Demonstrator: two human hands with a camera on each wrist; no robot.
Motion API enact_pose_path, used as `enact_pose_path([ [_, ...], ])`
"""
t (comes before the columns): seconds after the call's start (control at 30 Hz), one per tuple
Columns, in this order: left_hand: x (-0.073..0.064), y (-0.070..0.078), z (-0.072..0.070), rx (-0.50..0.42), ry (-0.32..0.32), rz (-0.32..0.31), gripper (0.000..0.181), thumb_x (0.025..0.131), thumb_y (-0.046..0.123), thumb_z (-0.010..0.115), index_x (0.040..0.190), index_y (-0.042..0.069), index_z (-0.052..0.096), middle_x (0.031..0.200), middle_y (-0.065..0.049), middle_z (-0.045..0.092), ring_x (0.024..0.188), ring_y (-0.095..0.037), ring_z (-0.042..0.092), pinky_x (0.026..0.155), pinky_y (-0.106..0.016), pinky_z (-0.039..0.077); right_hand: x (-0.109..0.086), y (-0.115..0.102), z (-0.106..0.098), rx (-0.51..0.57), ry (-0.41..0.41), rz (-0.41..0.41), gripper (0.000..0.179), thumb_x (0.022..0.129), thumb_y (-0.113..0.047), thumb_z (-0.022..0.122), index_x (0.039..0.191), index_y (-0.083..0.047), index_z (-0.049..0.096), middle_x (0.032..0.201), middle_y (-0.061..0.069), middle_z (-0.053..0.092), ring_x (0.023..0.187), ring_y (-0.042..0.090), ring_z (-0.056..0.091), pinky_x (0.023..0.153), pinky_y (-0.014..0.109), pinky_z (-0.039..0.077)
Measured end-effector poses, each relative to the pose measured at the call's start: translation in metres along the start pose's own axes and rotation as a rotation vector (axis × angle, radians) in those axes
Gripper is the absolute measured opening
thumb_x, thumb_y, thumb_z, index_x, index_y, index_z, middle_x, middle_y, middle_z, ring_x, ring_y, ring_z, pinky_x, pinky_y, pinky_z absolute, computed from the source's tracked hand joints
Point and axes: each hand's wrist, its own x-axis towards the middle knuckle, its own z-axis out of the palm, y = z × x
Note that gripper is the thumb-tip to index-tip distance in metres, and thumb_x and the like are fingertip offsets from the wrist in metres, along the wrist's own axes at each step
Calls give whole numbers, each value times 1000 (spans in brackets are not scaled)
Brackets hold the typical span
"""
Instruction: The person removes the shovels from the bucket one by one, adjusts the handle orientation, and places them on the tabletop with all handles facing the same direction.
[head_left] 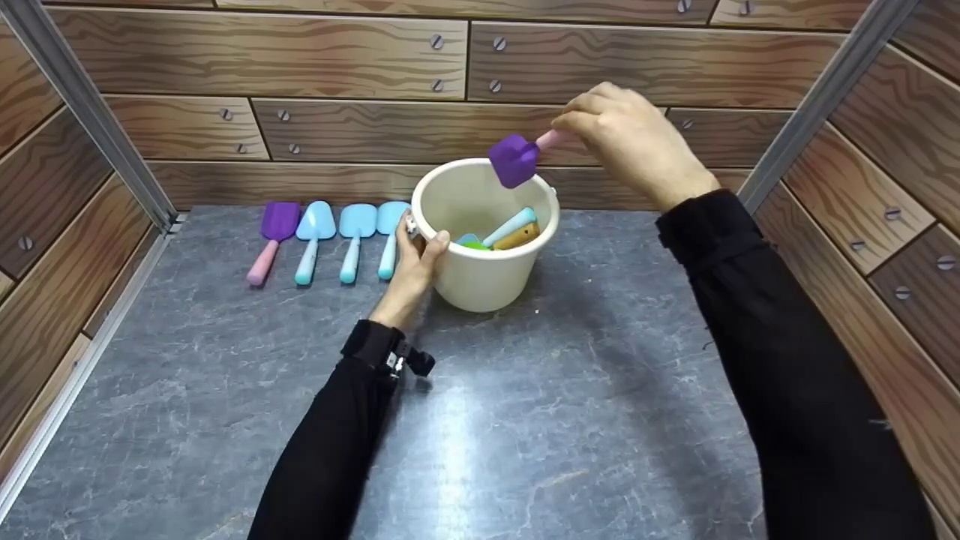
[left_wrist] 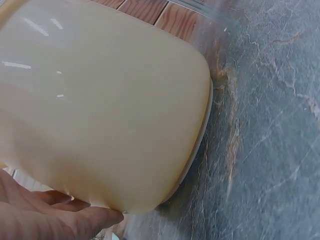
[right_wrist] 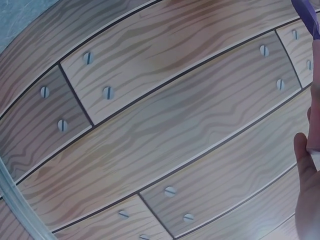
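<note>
A cream bucket [head_left: 480,281] stands upright on the grey surface. My left hand [head_left: 415,274] rests against its left side just under the rim, thumb on the front and the other fingers farther round. In the left wrist view, those fingers [left_wrist: 95,216] lie along the bucket wall [left_wrist: 115,100]. Above the bucket's back right rim, my right hand [head_left: 630,139] pinches the pink handle of a small shovel [head_left: 514,161], its purple blade tilted down over the opening. Inside lie a light-blue handle [head_left: 511,227], a brown handle [head_left: 517,237] and something bright green [head_left: 474,245].
Left of the bucket, a purple shovel [head_left: 280,220] with a pink handle and three light-blue ones [head_left: 358,221] lie in a row, the nearest partly behind my left hand. Wood-patterned walls [head_left: 360,60] and metal posts [head_left: 810,97] enclose the grey surface [head_left: 585,420].
</note>
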Motion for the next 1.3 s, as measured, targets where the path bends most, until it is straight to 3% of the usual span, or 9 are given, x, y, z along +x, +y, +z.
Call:
enact_pose_path([
  [0.23, 0, 1, 0, -5, -10, 14, 132, 101, 70, 77, 187, 16, -7, 196, -28, 17, 183, -36, 26, 147, -46, 33, -7, 11, -5, -37, 42, 64, 23, 110, 1, 75, 131, 1, 84, 135, 21, 84, 132, 43, 74, 121, 61, 59],
  [0.43, 0, 3, 1, 4, -2, 6, 124, 104, 62, 75, 187, 17, -5, 196, -28, 17, 183, -35, 27, 149, -45, 31, -13, 22, -2, -39, 94, 119, 21, 110, -6, 76, 127, 1, 85, 129, 20, 85, 128, 44, 74, 113, 62, 61],
  [0.53, 16, -22, -4, -16, -12, 13, 139, 95, 79, 80, 187, 19, -5, 196, -27, 18, 182, -33, 29, 149, -46, 31, -17, 28, 0, -35, 90, 150, 21, 111, -4, 74, 129, 2, 84, 130, 21, 85, 128, 44, 74, 114, 63, 60],
  [0.57, 13, -18, -5, -18, -14, 14, 145, 92, 84, 83, 187, 19, -5, 195, -28, 19, 182, -33, 30, 148, -45, 32, -18, 30, 0, -34, 82, 161, 21, 112, -3, 73, 129, 2, 84, 130, 21, 85, 128, 44, 74, 115, 63, 60],
  [0.8, 57, -84, -27, -63, -19, -24, 139, 94, 69, 90, 188, 36, -7, 198, -11, 20, 181, -24, 32, 149, -51, 30, -28, 39, 7, -44, 57, 201, 22, 111, 5, 71, 130, 3, 83, 131, 24, 84, 128, 47, 73, 115, 65, 59],
  [0.9, 47, -70, -22, -55, -16, -16, 139, 95, 69, 88, 188, 32, -8, 198, -12, 20, 181, -24, 32, 148, -49, 31, -32, 43, 11, -52, 44, 222, 22, 110, 4, 73, 130, 2, 83, 131, 24, 84, 127, 47, 73, 112, 66, 60],
  [1.07, 5, -9, -3, -29, -16, 9, 137, 96, 70, 80, 188, 19, -9, 197, -25, 16, 184, -35, 25, 150, -51, 28, -40, 47, 20, -74, 8, 255, 23, 108, 6, 73, 128, 3, 83, 129, 24, 84, 126, 48, 73, 109, 66, 60],
  [1.17, 7, -10, -4, -19, -10, 19, 139, 94, 74, 81, 188, 20, -7, 196, -26, 17, 183, -34, 28, 149, -47, 30, -46, 50, 27, -84, -7, 248, 24, 105, 10, 73, 126, 4, 83, 130, 25, 84, 127, 49, 73, 110, 67, 60],
  [1.3, 26, -40, -13, -1, -3, 13, 135, 97, 71, 83, 188, 25, -6, 197, -17, 23, 181, -24, 33, 144, -38, 36, -51, 53, 35, -94, -49, 240, 29, 103, 15, 70, 127, 5, 83, 133, 26, 83, 132, 50, 72, 120, 67, 58],
])
